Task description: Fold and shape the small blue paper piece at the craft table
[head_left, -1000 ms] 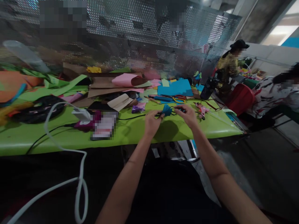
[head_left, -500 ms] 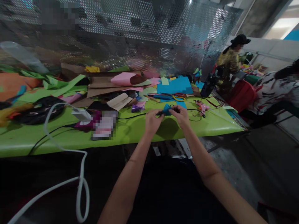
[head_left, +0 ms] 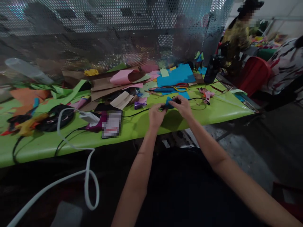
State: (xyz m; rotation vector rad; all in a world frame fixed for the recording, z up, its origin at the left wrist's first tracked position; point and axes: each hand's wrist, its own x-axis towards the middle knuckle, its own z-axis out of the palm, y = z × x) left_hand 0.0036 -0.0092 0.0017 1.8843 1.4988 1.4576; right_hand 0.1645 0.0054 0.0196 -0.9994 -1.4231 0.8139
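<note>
A small blue bunched piece [head_left: 168, 102], perhaps paper or cloth, is held between my two hands just above the front part of the table. My left hand [head_left: 156, 115] pinches its lower left side, with something dark at the fingertips. From the right, my right hand [head_left: 181, 106] has its thumb and fingers closed on the same piece. My fingers hide much of it. A black cable passes behind both hands toward a pink glue gun [head_left: 206, 94] on the right. Scissors with yellow handles [head_left: 181, 88] lie beyond my hands, beside a blue paper sheet [head_left: 176, 75].
The table [head_left: 220, 112] has a green cover. To the left are a purple power strip [head_left: 94, 125], a phone [head_left: 113, 123], a white cable [head_left: 88, 176] and a yellow glue gun [head_left: 30, 124]. Paper scraps and a perforated metal panel [head_left: 142, 34] stand behind. People sit at right near a red chair [head_left: 254, 74].
The view has shifted left and down. Both hands keep hold of the blue piece, which looks tilted differently, and the right fingers now cover more of it.
</note>
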